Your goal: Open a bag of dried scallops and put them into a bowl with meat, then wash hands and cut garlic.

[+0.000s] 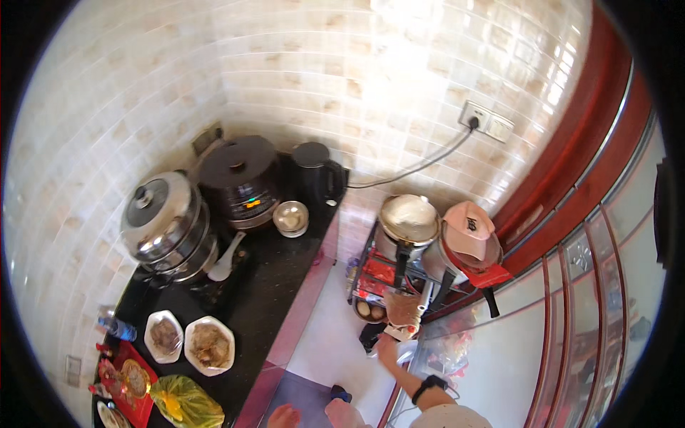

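Note:
My right hand, with a black band on its wrist, reaches to the near end of a black rack. Its fingers touch or grip the edge of a whitish item with a red spot; the hold is too small to judge. A black item lies just left of these fingers, and a brown-pink cloth-like item is above them. At the bottom edge my left hand is partly cut off, near no object, its fingers unclear. Round items sit in a bowl on the rack.
Two pots with black handles, a lidded pot and one under a pink cap, top the rack. The black counter holds a steamer, a cooker, a kettle and two dishes. Red-framed glass doors stand right.

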Motion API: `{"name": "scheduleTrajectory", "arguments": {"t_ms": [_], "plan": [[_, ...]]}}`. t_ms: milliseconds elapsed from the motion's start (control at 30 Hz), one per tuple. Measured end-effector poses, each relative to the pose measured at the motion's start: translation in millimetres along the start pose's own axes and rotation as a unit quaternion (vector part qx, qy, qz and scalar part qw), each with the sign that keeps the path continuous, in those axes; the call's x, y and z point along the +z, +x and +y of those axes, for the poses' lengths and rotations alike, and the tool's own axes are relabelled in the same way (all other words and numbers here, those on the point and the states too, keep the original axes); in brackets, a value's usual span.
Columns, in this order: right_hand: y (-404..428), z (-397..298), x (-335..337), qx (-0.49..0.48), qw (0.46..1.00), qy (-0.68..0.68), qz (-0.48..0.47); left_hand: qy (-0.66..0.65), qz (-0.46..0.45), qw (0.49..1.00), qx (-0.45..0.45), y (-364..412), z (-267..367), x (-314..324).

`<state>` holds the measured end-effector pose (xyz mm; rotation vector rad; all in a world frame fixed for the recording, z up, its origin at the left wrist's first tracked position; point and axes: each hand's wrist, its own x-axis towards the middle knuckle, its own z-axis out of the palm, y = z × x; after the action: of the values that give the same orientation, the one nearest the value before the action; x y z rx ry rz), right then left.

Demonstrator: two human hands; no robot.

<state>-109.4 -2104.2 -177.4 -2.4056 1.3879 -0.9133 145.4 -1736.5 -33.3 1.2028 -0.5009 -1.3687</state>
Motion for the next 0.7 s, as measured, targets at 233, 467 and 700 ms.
{"name": "scheduleTrajectory", "arguments": {"t_ms": [233,467,700], "plan": [[-62.1,-311.7,-89.1,0.071,0.661,0.525,-0.531,0.453,0.212,0.833,0.237,-51.9,59.0,37.2],[-61.8,-463.4,-130.7,-0.197,0.685,0.463,-0.527,0.072,0.313,0.938,0.133,-199.7,36.0,-6.1],[-189.8,-579.7,-149.1,-0.18,0.536,0.405,-0.718,0.077,0.541,0.815,0.194,-377.7,24.4,-37.4]]}}
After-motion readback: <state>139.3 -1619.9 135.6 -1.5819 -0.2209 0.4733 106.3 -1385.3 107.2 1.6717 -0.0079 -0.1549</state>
